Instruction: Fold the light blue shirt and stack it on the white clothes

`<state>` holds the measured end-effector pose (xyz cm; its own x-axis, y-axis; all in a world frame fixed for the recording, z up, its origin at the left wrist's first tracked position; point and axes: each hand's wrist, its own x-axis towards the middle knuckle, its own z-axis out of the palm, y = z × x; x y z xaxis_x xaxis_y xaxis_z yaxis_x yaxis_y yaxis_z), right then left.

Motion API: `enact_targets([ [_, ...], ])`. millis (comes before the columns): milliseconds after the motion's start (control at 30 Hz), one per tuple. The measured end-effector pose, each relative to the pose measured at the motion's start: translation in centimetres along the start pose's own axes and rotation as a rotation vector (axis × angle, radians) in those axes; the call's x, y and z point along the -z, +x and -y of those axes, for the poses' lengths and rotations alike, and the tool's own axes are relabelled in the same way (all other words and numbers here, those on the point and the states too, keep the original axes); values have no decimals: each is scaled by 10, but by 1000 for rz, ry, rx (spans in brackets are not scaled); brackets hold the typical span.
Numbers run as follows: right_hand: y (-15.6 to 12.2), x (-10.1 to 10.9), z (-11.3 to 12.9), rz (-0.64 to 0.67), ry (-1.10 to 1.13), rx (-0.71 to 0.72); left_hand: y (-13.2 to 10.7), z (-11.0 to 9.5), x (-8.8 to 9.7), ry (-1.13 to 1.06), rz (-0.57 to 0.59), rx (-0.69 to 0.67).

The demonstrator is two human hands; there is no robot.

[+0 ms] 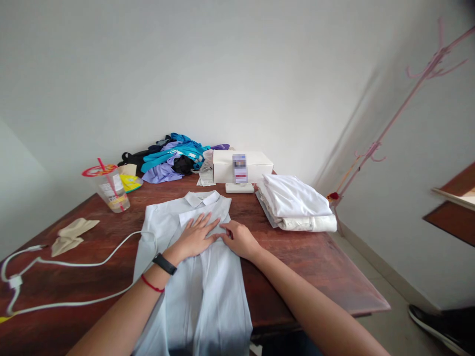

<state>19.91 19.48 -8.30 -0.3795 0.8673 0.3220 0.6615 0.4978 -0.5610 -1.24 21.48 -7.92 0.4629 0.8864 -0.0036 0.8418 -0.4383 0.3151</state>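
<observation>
A white collared shirt lies lengthwise on the table, its collar at the far end and its lower part reaching the near edge. One sleeve is folded across the upper part. My left hand rests flat on this folded sleeve with fingers spread. At the shirt's right edge, my right hand has its thumb and fingers bent together on the fabric. The two thumbs nearly meet. Part of what the right fingers grip is hidden.
On the brown table stand folded white clothes at right, a white box and a clothes heap behind. A plastic cup, beige cloth and white cable lie left. A pink coat rack stands right.
</observation>
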Motion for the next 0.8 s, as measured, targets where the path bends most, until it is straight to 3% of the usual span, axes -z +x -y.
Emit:
enact_targets([
  [567,1,2,0,-16,78,-14,-5,-1,10,12,-14,-45],
  [800,0,0,-3,-38,118,-6,-3,5,5,-42,-118,-114],
])
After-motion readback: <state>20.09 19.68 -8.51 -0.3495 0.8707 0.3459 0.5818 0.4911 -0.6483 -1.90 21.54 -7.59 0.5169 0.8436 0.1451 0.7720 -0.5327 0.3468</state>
